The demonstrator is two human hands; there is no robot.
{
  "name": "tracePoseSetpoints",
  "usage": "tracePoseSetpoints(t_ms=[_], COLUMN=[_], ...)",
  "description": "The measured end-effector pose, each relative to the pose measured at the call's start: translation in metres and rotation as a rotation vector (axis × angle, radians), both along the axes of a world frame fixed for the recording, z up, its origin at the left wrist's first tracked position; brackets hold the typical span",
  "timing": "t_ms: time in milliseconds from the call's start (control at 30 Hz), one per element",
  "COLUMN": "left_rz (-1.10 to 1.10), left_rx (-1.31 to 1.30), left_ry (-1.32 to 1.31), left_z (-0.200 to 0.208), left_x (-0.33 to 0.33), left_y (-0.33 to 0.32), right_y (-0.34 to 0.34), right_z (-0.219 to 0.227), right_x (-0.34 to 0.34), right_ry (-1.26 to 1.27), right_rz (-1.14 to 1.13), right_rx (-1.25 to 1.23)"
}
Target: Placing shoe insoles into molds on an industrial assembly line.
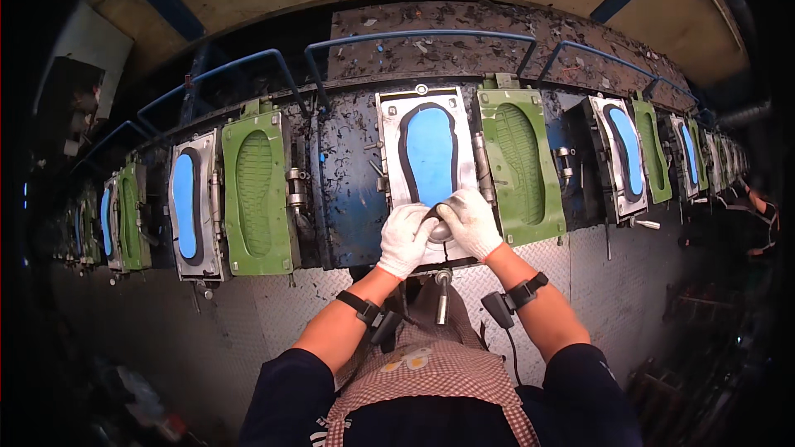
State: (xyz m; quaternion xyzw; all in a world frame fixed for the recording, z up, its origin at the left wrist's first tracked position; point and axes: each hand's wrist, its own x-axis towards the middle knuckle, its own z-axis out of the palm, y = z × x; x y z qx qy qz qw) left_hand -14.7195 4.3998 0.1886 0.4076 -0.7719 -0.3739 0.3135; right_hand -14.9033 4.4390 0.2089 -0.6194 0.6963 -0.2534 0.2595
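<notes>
In front of me an opened shoe-sole mould lies with its silver half [399,167] to the left and its green half [522,167] to the right. On the silver half sits a shoe sole [430,153] with a blue face and a black rim. My left hand [405,240], in a white glove, is closed at the sole's near, heel end. My right hand [470,223], gloved alike, is closed right beside it. Both sets of fingertips pinch the black rim there, and the gloves hide most of the heel. Below my hands a metal handle [442,302] sticks out toward me.
Another open mould with a blue-faced sole [184,205] and a green half [258,199] stands to the left. More moulds [627,153] run off to the right. Behind is a blue rail [422,33] and a board [447,58] strewn with black scraps. A person's arm [758,200] shows far right.
</notes>
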Motion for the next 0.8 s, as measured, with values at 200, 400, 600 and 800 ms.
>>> tracePoseSetpoints(t_ms=[200, 400, 600, 800], left_rz=[-0.107, -0.226, -0.220, -0.244], left_rx=[-0.151, -0.246, -0.233, -0.278], left_ry=[-0.010, -0.197, -0.167, -0.142], left_z=[-0.001, 0.001, -0.003, -0.002], left_x=[0.015, 0.003, 0.011, 0.006], left_y=[0.001, 0.010, 0.007, 0.002], right_y=[0.015, -0.084, -0.168, -0.174], right_z=[0.007, 0.005, -0.007, 0.003], right_x=[0.005, 0.014, 0.018, 0.023], right_ry=[-0.229, 0.159, 0.428, 0.442], right_rz=[-0.022, -0.142, -0.084, -0.094], right_rx=[-0.002, -0.267, -0.023, 0.069])
